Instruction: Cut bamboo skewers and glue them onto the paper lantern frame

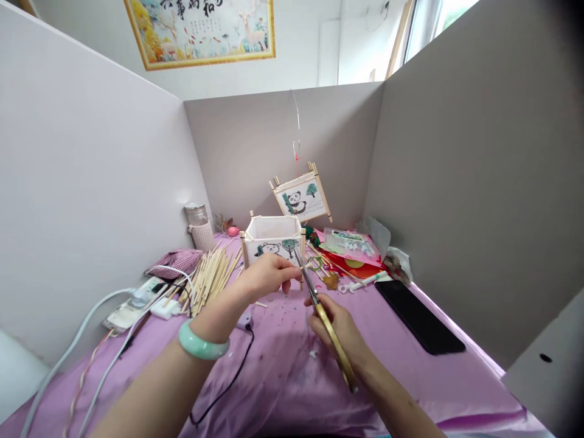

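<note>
My right hand point(335, 319) is closed around scissors point(312, 291) with gold-coloured handles. Their blades point away from me, and the tips reach the front right of a white paper lantern point(274, 228). The lantern stands on the table, open at the top, with wooden sticks at its corners and a panda and a tree drawn on the front. In front of its lower right part is my left hand point(269, 277), fingers pinched close to the blades. What they pinch is too small to make out. The left wrist wears a pale green bangle point(203, 342).
A similar panda lantern point(303, 199) hangs tilted behind. Wooden sticks point(212, 277), a bottle point(199, 226) and a power strip point(132, 304) with cables lie left. Right are a phone point(420, 316) and craft packets point(351, 243). Grey partitions point(283, 128) enclose the purple-covered table point(292, 371).
</note>
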Demonstrator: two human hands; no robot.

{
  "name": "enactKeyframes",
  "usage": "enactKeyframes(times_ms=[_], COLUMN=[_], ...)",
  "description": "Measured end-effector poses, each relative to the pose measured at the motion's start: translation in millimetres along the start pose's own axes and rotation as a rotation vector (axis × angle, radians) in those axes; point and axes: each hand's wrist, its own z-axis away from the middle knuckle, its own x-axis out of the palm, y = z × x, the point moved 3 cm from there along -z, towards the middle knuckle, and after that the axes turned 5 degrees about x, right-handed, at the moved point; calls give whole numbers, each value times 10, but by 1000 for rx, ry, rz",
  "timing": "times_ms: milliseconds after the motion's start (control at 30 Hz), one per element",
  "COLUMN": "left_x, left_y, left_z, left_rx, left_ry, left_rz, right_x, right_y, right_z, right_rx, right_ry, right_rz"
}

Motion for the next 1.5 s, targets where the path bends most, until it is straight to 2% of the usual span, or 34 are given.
enactKeyframes(times_ms=[100, 167, 333, 467, 733, 1067, 1300, 1500], left_x=[-36, -22, 28, 58, 151, 206, 232, 267], left_y=[48, 54, 45, 68, 89, 91, 126, 65], left_z=[93, 164, 287, 336, 378, 408, 420, 381], left_rx=[144, 198, 212, 226, 317, 396, 420, 407], left_ry=[204, 313, 493, 576, 661, 753, 767, 734], left_rz=[-263, -340, -492, -601, -751, -811, -864, -893], right_x=[-24, -44, -123, -173, -165, -152, -161, -147], right_y=[-45, -72, -97, -70, -119, -75, -86, -109], right_z=[28, 61, 150, 191, 241, 208, 244, 249], right_rx=[15, 38, 83, 101, 98, 140, 149, 148], right_ry=[-80, -136, -197, -204, -177, -132, -115, -113], right_rz=[35, 37, -24, -77, -1, 6, -40, -74])
